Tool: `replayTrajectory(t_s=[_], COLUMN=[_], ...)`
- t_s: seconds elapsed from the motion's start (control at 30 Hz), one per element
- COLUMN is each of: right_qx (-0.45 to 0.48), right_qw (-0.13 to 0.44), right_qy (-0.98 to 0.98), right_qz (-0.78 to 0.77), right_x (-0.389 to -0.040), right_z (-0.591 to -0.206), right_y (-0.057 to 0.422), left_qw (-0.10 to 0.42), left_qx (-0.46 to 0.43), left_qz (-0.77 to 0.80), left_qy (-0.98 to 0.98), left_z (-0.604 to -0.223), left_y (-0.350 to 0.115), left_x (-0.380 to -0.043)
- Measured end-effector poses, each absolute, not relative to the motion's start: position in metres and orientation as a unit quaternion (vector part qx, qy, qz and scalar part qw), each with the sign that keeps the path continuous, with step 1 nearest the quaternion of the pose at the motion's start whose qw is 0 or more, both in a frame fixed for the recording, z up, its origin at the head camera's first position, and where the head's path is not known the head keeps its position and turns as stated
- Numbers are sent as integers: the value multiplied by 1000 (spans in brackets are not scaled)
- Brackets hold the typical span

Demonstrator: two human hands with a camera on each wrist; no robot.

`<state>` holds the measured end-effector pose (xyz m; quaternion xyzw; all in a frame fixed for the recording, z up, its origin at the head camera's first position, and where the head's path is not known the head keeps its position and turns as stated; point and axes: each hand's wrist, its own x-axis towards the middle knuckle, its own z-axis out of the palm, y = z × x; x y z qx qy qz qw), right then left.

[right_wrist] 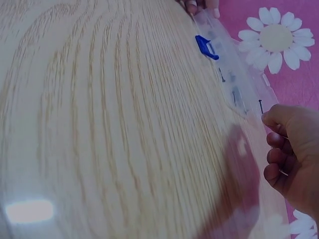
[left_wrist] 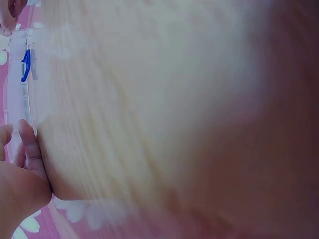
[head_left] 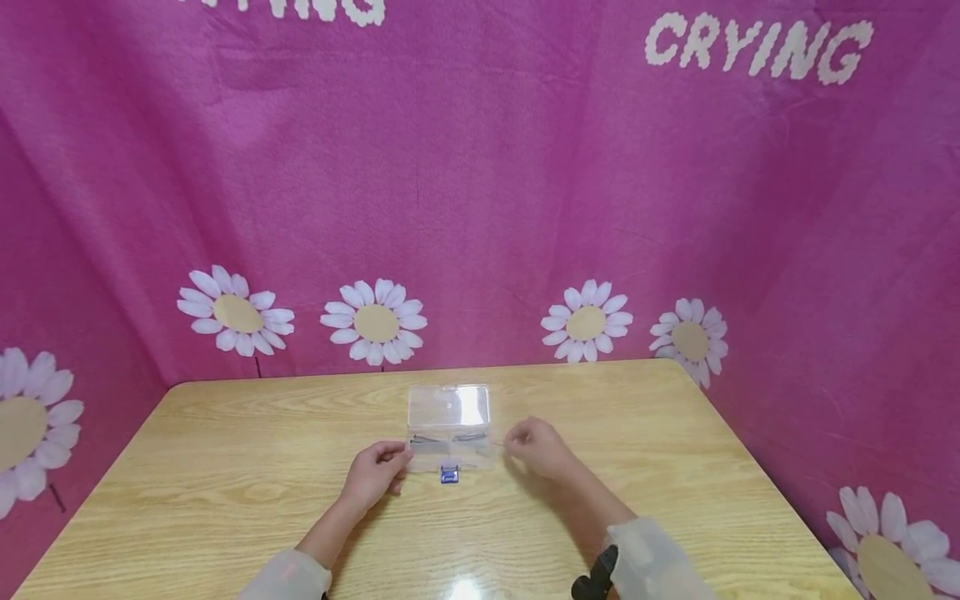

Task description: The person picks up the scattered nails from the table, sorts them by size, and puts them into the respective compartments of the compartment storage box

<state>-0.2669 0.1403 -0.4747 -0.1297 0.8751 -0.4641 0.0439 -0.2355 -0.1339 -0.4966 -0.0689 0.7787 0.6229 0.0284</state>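
A clear plastic compartment box (head_left: 472, 462) with a blue latch (head_left: 449, 474) stands on the table, its lid (head_left: 431, 407) raised at the back. Thin dark screws (head_left: 427, 439) lie in its compartments. My left hand (head_left: 372, 477) holds the box at its left end, fingers at the front corner in the left wrist view. Just beyond the right end, my right hand (head_left: 542, 448) pinches a thin dark screw (right_wrist: 260, 106) between thumb and index finger. The screw points up with its head on top in the right wrist view. The other right fingers (right_wrist: 279, 157) are curled.
The wooden table (head_left: 225, 467) reaches back to a pink curtain (head_left: 480, 208) with white daisies. More of this curtain hangs along both sides. A black strap device (head_left: 596, 575) sits at the right sleeve.
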Motion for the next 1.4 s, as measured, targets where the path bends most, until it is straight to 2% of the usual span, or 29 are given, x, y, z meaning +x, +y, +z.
replayTrajectory(t_s=[0.3,0.5,0.63,0.93,1.4], right_qx=[-110,-143,-149,-125,-150], right_qw=[71,43,47,103,86], right_qy=[861,880,877,837,850], right_qz=[-491,-451,-455,-522,-498], right_x=[-265,-267,-267,-261,-263], right_z=[-473,-476,-476,-476,-479], right_y=[128,121,118,109,102], left_qw=[29,28,29,28,30], left_qx=[-68,-63,-62,-63,-66], left_qz=[617,618,621,623,619], left_qy=[783,783,781,780,782], left_z=[-496,-496,-496,-497,-496], left_y=[-135,-136,-136,-135,-135], left_x=[-236,-235,-235,-235,-235])
